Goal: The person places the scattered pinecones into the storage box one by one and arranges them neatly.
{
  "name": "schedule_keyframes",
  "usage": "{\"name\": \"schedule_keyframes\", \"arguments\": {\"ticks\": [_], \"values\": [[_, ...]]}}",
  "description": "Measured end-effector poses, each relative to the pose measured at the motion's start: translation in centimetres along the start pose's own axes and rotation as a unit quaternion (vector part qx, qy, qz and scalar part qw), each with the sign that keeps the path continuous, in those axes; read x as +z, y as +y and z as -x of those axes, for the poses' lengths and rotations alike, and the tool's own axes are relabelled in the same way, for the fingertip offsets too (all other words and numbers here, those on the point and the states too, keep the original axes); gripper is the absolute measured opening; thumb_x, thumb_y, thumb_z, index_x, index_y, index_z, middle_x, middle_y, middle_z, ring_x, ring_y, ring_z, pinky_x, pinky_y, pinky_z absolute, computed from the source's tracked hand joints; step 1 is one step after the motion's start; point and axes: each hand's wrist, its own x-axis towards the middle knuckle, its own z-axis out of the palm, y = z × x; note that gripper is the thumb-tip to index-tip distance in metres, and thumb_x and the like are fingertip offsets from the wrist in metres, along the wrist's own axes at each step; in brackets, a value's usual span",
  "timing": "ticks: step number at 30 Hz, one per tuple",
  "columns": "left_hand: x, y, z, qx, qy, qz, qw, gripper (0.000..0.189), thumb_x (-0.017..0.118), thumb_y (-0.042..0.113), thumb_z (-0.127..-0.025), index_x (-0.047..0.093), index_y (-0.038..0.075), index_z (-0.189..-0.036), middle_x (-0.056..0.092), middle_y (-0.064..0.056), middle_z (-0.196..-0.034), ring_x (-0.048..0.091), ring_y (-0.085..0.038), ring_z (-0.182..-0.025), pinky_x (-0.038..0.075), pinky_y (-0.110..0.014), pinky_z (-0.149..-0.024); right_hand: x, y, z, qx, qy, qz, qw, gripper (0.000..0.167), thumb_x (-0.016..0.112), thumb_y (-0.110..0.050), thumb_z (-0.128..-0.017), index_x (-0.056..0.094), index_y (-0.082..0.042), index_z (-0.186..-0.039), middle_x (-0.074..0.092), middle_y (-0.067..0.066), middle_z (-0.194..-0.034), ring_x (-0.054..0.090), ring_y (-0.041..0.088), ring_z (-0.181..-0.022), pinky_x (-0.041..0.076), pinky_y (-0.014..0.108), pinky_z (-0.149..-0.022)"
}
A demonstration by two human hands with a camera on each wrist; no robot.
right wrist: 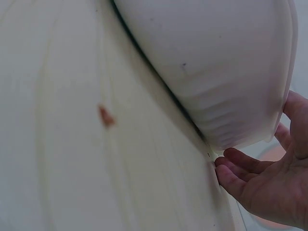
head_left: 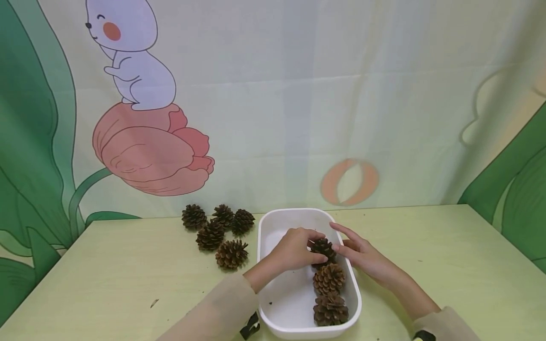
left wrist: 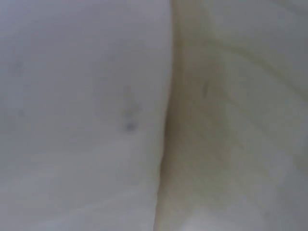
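Observation:
A white tray (head_left: pixel 285 310) stands on the table with pine cones along its right side. My left hand (head_left: pixel 294 248) reaches into it and holds a dark pine cone (head_left: pixel 323 248) at the far end of the row, with fingers and thumb around its sides. Two browner pine cones sit nearer me, the middle one (head_left: pixel 329 279) and the front one (head_left: pixel 330 310). At the right wall, my right hand (head_left: pixel 368 260) holds the tray's edge, thumb over the rim beside the dark cone. Its lower fingers (right wrist: pixel 233 180) bend outside by the tray's base. The left wrist view has no hand.
Several pine cones (head_left: pixel 232 255) lie in a cluster on the table (head_left: pixel 106 279) left of the tray. A printed curtain (head_left: pixel 239 118) hangs behind the table's far edge. Small brown bits (head_left: pixel 154 303) are scattered on the tabletop.

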Motion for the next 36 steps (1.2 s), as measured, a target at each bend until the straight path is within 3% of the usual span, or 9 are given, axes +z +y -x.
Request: {"name": "schedule_keyframes", "arguments": {"ticks": [10,26,36], "values": [[-0.5,0.0,0.5,-0.007,-0.011,0.018,0.9997,0.053,0.072,0.021,-0.077,0.056,0.003,-0.124,0.059,-0.008,-0.120,0.062,-0.020,-0.100,0.050,-0.023,-0.078,0.0,0.2,0.0,0.001,0.003,-0.002,1.0000,0.057,0.049,-0.027,-0.094,0.024,-0.017,-0.145,0.041,0.031,-0.129,0.047,0.034,-0.114,0.036,0.055,-0.096],[-2.9,-1.9,2.3,0.025,0.036,0.078,0.9960,0.051,0.072,0.016,-0.078,0.055,-0.001,-0.123,0.060,-0.015,-0.117,0.060,-0.028,-0.102,0.050,-0.037,-0.085,-0.1,0.1,0.0,0.011,0.007,-0.004,0.9999,0.057,0.049,-0.028,-0.094,0.024,-0.019,-0.145,0.033,0.031,-0.136,0.041,0.038,-0.120,0.032,0.057,-0.098],[-5.0,-3.1,4.2,-0.003,0.076,0.119,0.9900,0.048,0.072,0.015,-0.078,0.058,0.002,-0.121,0.060,-0.016,-0.117,0.059,-0.027,-0.104,0.052,-0.030,-0.080,0.0,0.1,0.0,0.001,0.008,0.000,1.0000,0.058,0.050,-0.026,-0.094,0.024,-0.017,-0.145,0.038,0.032,-0.132,0.044,0.037,-0.117,0.033,0.057,-0.097]]}}
